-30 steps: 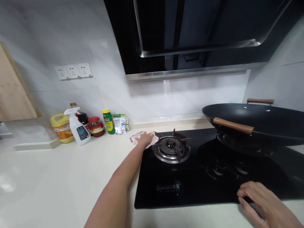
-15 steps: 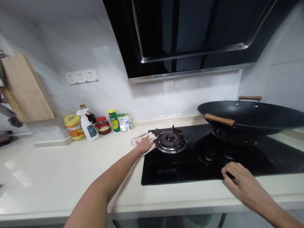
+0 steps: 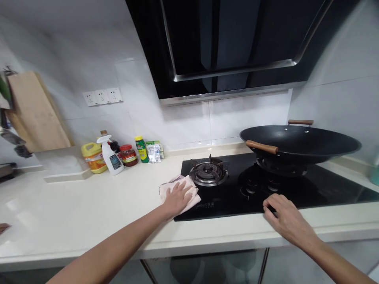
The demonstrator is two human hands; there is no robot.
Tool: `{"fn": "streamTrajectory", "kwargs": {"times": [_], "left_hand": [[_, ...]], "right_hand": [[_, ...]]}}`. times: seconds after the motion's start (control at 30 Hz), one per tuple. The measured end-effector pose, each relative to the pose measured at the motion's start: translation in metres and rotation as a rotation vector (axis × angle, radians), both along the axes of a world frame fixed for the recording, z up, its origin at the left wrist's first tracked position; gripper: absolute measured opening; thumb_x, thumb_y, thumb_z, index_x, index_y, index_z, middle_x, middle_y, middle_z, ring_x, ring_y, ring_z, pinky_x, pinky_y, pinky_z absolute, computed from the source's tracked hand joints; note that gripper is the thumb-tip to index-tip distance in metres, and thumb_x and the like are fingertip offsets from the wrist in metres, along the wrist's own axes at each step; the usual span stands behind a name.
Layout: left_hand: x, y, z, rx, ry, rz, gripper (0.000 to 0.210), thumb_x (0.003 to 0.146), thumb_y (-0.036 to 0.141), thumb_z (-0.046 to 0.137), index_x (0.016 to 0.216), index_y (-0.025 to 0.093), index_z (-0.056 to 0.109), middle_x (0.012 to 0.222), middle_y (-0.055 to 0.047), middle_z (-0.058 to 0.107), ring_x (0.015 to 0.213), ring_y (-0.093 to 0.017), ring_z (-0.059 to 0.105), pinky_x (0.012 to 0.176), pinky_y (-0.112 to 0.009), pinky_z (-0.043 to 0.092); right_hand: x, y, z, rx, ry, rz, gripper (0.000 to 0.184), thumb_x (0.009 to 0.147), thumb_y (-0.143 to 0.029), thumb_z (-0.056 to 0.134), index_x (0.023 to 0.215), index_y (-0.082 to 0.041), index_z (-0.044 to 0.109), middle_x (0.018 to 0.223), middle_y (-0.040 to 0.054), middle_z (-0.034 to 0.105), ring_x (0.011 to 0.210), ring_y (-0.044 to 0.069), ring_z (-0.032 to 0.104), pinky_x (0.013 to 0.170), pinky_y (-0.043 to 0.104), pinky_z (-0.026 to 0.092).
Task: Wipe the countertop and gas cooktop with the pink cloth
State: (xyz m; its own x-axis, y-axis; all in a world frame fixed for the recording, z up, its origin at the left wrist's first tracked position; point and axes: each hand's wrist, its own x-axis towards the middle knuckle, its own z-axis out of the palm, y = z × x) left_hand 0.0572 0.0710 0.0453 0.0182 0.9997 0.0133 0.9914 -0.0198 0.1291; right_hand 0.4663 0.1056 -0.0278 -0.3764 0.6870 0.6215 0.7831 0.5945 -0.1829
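Observation:
My left hand [image 3: 177, 198] lies flat with spread fingers on a pale pink cloth [image 3: 192, 189]. The cloth covers the front left part of the black gas cooktop [image 3: 225, 207] and overlaps the white counter beside it. Just behind it is the left burner [image 3: 208, 172] with its metal pan support. My right hand [image 3: 282, 215] rests at the cooktop's front edge, fingers loosely curled in with nothing visible in them. Close behind that hand are two control knobs [image 3: 274, 184]. A large black wok [image 3: 299, 142] with wooden handles sits over the right burner.
Along the back wall stand a yellow jug [image 3: 94, 157], a white spray bottle [image 3: 111, 156], a red-lidded jar [image 3: 128, 156], a green bottle [image 3: 142, 150] and packets [image 3: 154, 152]. A range hood [image 3: 225, 47] overhangs the cooktop. Wooden boards [image 3: 40, 114] hang at the left.
My left hand has drawn the cloth toward me, from beside the burner to the cooktop's front left area. My right hand keeps its curled pose at the edge. The view has shifted slightly.

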Motion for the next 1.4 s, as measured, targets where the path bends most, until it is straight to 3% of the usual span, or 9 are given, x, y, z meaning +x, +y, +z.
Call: {"fn": "streamTrajectory", "kwargs": {"times": [0.3,0.47,0.6,0.7,0.83,0.97,1.13,1.27,1.4], "left_hand": [[0.070,-0.032,0.000,-0.052,0.021,-0.254,0.059,0.105,0.057,0.025,0.157,0.035,0.041,0.172,-0.006,0.022,0.158,-0.034,0.017,0.123,-0.067,0.015],[0.151,-0.007,-0.002,-0.095,-0.107,-0.508,0.067,0.102,0.064,0.024,0.160,0.032,0.034,0.173,-0.007,0.016,0.159,-0.035,0.012,0.125,-0.066,0.008],[0.197,0.020,-0.001,-0.066,-0.210,-0.508,0.084,0.096,0.064,0.040,0.163,0.017,0.023,0.169,-0.018,0.026,0.157,-0.036,0.018,0.126,-0.064,0.008],[0.201,0.026,0.001,-0.014,-0.309,-0.478,0.095,0.086,0.061,0.057,0.161,0.013,0.024,0.162,-0.020,0.036,0.151,-0.037,0.030,0.126,-0.061,0.016],[0.175,0.010,0.005,0.025,-0.434,-0.533,0.094,0.078,0.052,0.070,0.156,0.017,0.031,0.157,-0.018,0.040,0.144,-0.037,0.039,0.121,-0.055,0.033],[0.121,-0.021,0.003,0.119,-0.371,-0.607,0.078,0.083,0.048,0.069,0.151,0.022,0.039,0.153,-0.014,0.045,0.141,-0.034,0.042,0.120,-0.052,0.035],[0.026,-0.057,-0.016,0.262,-0.238,-0.356,0.057,0.096,0.041,0.055,0.149,0.025,0.044,0.149,-0.012,0.054,0.135,-0.030,0.051,0.115,-0.051,0.043],[-0.048,-0.089,-0.026,0.340,-0.068,-0.228,0.047,0.101,0.044,0.048,0.145,0.028,0.053,0.144,-0.008,0.061,0.130,-0.027,0.058,0.110,-0.045,0.049],[-0.092,-0.115,-0.028,0.360,0.060,-0.227,0.041,0.101,0.047,0.050,0.139,0.033,0.061,0.139,-0.004,0.066,0.126,-0.023,0.062,0.105,-0.038,0.053]], "right_hand": [[-0.003,-0.003,0.004,0.003,0.018,-0.015,0.013,0.094,-0.028,0.051,0.087,-0.024,0.061,0.089,0.0024,0.062,0.085,0.020,0.057,0.079,0.036,0.042],[-0.004,-0.002,0.003,-0.036,0.061,0.002,0.015,0.096,-0.032,0.050,0.089,-0.025,0.061,0.091,0.0031,0.062,0.086,0.021,0.057,0.079,0.038,0.043],[-0.002,0.001,0.001,-0.059,0.210,0.054,0.018,0.101,-0.035,0.046,0.095,-0.025,0.060,0.097,0.0052,0.062,0.094,0.023,0.058,0.088,0.042,0.045],[0.004,0.005,-0.001,-0.022,0.371,0.059,0.019,0.101,-0.039,0.047,0.100,-0.025,0.060,0.103,0.0068,0.063,0.102,0.024,0.059,0.093,0.043,0.047],[0.003,0.003,0.009,0.038,0.447,0.062,0.022,0.101,-0.040,0.048,0.104,-0.026,0.064,0.112,0.0077,0.065,0.110,0.025,0.059,0.097,0.044,0.047],[-0.034,-0.011,0.042,-0.013,0.149,0.231,0.030,0.102,-0.041,0.047,0.123,-0.029,0.066,0.139,0.0080,0.060,0.130,0.025,0.052,0.109,0.047,0.040],[-0.105,-0.006,0.077,-0.246,-0.256,0.404,0.043,0.106,-0.044,0.036,0.135,-0.028,0.063,0.145,0.0083,0.060,0.134,0.025,0.052,0.113,0.046,0.037],[-0.127,0.012,0.074,-0.294,-0.336,0.358,0.047,0.107,-0.045,0.030,0.137,-0.028,0.062,0.154,0.0061,0.053,0.141,0.025,0.047,0.116,0.047,0.034],[-0.121,0.031,0.066,-0.272,-0.363,0.230,0.045,0.107,-0.032,0.029,0.132,-0.021,0.065,0.141,0.0111,0.063,0.134,0.026,0.054,0.121,0.051,0.027]]}}
